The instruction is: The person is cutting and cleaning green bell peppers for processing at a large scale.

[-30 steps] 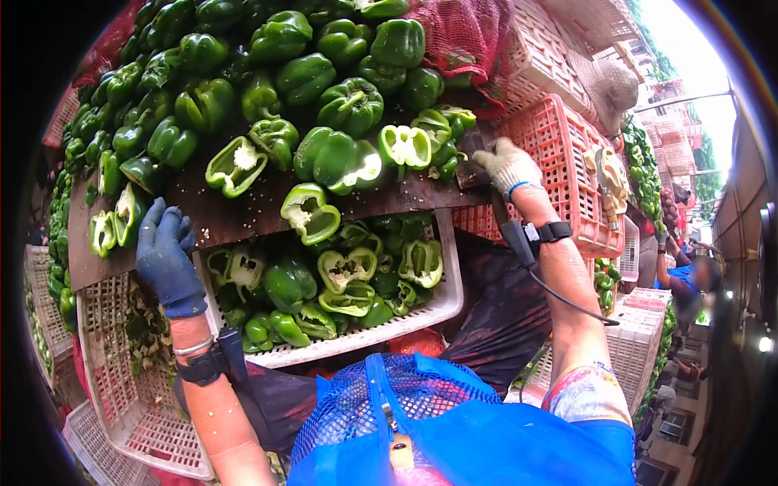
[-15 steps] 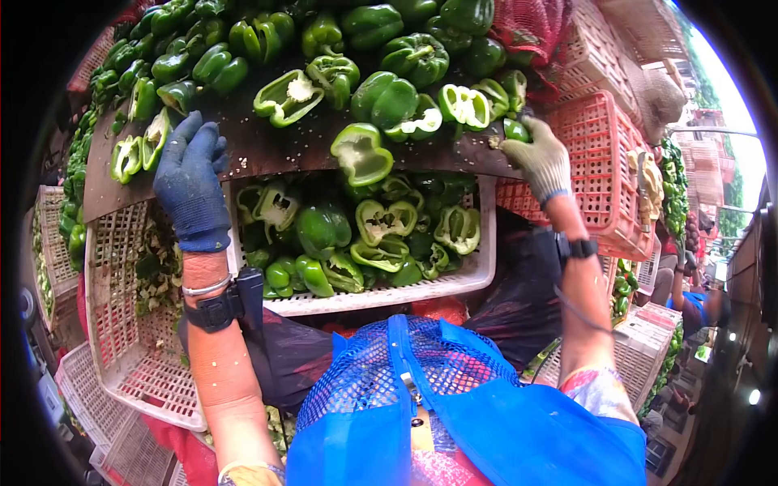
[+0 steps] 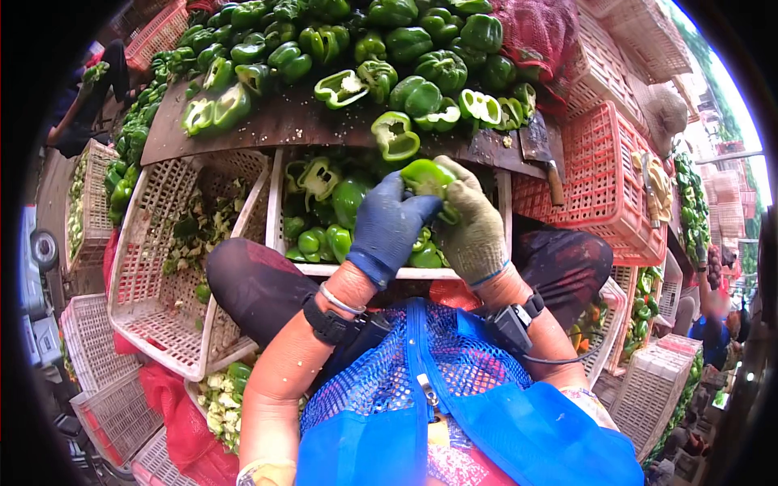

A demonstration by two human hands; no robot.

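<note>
My left hand [image 3: 393, 223], in a blue knitted glove, and my right hand [image 3: 472, 223], in a beige one, meet above a white crate [image 3: 275, 215]. Both are closed on a piece of green bell pepper [image 3: 425, 176], its edge showing above the fingers. Beneath them the crate holds cut and halved green peppers [image 3: 351, 201], partly hidden by my hands. Just beyond, a halved pepper [image 3: 395, 136] lies at the near edge of a dark wooden board [image 3: 300, 130]. A broad-bladed knife [image 3: 536, 139] rests at the board's right end, handle toward me.
Green peppers [image 3: 417, 49] are heaped along the board's far side, by a red mesh sack [image 3: 535, 36]. On the left stands a crate [image 3: 134, 267] with pepper scraps. A red crate [image 3: 592, 178] is at right. My knees flank the middle crate.
Both hands have come from the two ends of the board to the middle and now hold a pepper piece together. The knife at the right end is now in plain sight. My view has shifted.
</note>
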